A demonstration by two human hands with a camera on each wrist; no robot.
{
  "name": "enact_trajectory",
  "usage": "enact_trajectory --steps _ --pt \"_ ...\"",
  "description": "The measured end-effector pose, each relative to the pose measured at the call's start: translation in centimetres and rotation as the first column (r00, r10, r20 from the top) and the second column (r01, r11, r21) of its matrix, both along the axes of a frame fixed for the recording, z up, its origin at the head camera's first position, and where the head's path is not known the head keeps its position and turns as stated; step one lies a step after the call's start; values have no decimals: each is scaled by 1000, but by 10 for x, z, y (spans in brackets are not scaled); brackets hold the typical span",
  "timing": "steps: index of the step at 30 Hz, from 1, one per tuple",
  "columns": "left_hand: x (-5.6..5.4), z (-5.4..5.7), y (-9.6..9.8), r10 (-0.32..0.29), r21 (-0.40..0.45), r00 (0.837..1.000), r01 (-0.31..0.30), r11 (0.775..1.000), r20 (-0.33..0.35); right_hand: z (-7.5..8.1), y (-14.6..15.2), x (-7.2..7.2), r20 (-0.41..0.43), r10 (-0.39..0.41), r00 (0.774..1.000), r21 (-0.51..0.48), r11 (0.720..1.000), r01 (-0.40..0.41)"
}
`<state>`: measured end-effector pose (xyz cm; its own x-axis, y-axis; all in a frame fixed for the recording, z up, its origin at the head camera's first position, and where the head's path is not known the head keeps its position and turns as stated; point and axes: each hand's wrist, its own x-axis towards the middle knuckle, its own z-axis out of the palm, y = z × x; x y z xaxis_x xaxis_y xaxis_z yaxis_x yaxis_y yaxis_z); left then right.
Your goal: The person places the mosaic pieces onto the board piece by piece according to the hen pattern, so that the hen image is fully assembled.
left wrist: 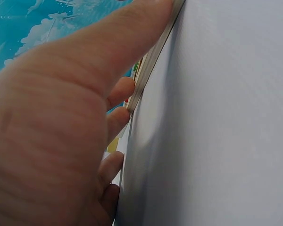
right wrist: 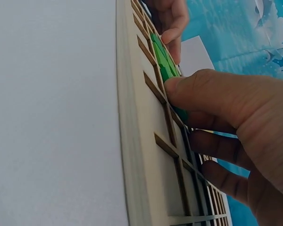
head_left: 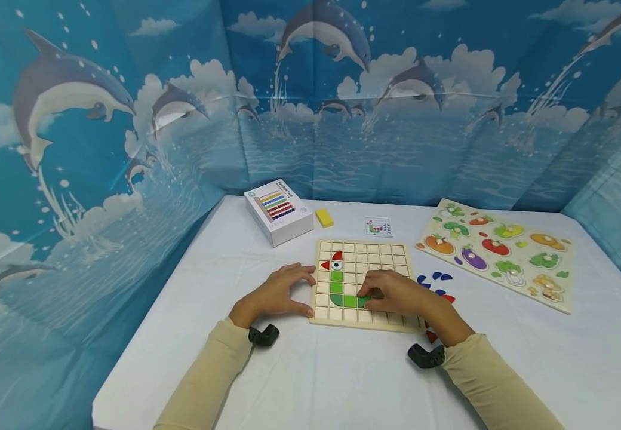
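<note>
A wooden grid board (head_left: 377,258) lies on the table with several pieces set in it: a red quarter-round, a red triangle, an eye tile (head_left: 337,265), green squares (head_left: 336,276) and a rounded green piece (head_left: 336,300). My right hand (head_left: 396,292) pinches a green piece (head_left: 363,302) between thumb and fingers, at the right end of the green row; the fingers partly cover it. In the right wrist view the thumb presses on that green piece's edge. My left hand (head_left: 280,291) rests with spread fingers and thumb against the board's left edge, steadying nothing else.
Blue and red loose pieces (head_left: 442,276) lie right of the board, some behind the right forearm. A pattern card (head_left: 378,227), a yellow block (head_left: 324,218) and a white box (head_left: 280,212) stand behind. A vegetable puzzle board (head_left: 498,254) lies at the right.
</note>
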<state>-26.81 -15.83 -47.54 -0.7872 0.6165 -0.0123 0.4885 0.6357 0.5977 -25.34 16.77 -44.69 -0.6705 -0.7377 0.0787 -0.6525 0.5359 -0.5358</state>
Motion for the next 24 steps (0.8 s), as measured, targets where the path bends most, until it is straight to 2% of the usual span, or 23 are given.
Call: enact_trajectory --steps 15,24 --pt "-2 -4 0 18 -2 1000 -18 1000 10 1 2 -3 92 -12 996 -31 999 15" --pt "-3 -5 0 5 -6 1000 -5 1000 -6 1 3 -1 104 -12 995 -50 999 17"
